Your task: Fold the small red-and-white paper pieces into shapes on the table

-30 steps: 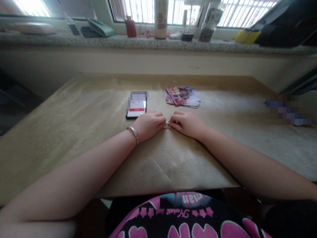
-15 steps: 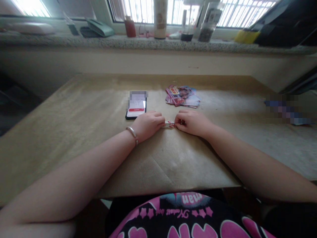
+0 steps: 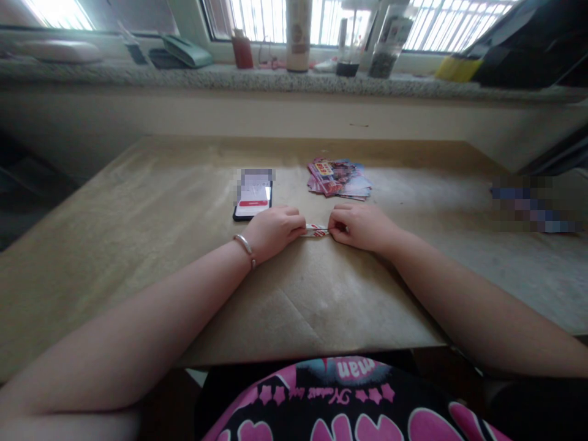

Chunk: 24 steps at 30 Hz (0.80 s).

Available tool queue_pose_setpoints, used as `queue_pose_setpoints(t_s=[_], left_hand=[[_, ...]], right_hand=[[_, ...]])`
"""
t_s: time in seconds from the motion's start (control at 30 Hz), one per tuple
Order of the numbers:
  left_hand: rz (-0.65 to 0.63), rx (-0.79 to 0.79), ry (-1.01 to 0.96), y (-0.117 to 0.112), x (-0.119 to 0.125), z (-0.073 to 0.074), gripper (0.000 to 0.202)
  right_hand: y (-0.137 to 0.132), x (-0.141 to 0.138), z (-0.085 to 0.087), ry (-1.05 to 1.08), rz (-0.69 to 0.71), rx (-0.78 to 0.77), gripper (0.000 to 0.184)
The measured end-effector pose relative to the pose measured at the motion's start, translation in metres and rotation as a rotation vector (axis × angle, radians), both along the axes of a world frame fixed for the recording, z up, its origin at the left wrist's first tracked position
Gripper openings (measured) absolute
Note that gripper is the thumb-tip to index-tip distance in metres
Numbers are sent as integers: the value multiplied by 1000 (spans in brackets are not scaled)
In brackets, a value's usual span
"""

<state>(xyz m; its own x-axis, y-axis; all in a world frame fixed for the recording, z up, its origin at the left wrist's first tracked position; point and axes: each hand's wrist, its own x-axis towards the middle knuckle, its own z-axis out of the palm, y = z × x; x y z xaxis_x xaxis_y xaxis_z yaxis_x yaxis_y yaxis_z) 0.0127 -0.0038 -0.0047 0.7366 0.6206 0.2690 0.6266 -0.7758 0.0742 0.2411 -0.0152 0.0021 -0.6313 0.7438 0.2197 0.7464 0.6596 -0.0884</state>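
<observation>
Left hand and right hand are apart, each with its curled fingers clamped on one end of a small, narrow strip that bridges the gap between them. A second ago the two hands nearly met and just a pale sliver showed; now the right hand has drawn off to the right, the left has scarcely shifted, and a longer stretch of the strip lies bare. It is whitish with red slanting marks, and a thin dark line runs along it towards the right fingertips. It sits low over the near-middle part of the table; whether it touches the surface is too small to tell.

The phone and the fanned pile of cards keep their places. The phone, a flat slab with a dark edge and a lit screen bearing a red bar, lies just beyond the left hand. The cards, thin, glossy-looking and mostly pink and pale blue, overlap at uneven angles beyond the gap between the hands.

The tabletop is tan and smooth, with a soft sheen and faint crease lines. A smooth, silvery bangle rings the left wrist. Behind, the windowsill is speckled like granite.
</observation>
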Motion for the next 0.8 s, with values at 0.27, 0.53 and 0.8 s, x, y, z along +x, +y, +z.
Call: queue_pose_setpoints(t_s=[0.27, 0.53, 0.8], left_hand=[[-2, 8, -10, 1, -1, -3, 22], [-12, 11, -14, 2, -2, -3, 21], [6, 53, 3, 0, 1, -2, 25]], right_hand=[[0, 5, 1, -36, -37, -16, 9], [1, 10, -1, 1, 15, -7, 11], [-3, 3, 1, -7, 15, 30, 16]])
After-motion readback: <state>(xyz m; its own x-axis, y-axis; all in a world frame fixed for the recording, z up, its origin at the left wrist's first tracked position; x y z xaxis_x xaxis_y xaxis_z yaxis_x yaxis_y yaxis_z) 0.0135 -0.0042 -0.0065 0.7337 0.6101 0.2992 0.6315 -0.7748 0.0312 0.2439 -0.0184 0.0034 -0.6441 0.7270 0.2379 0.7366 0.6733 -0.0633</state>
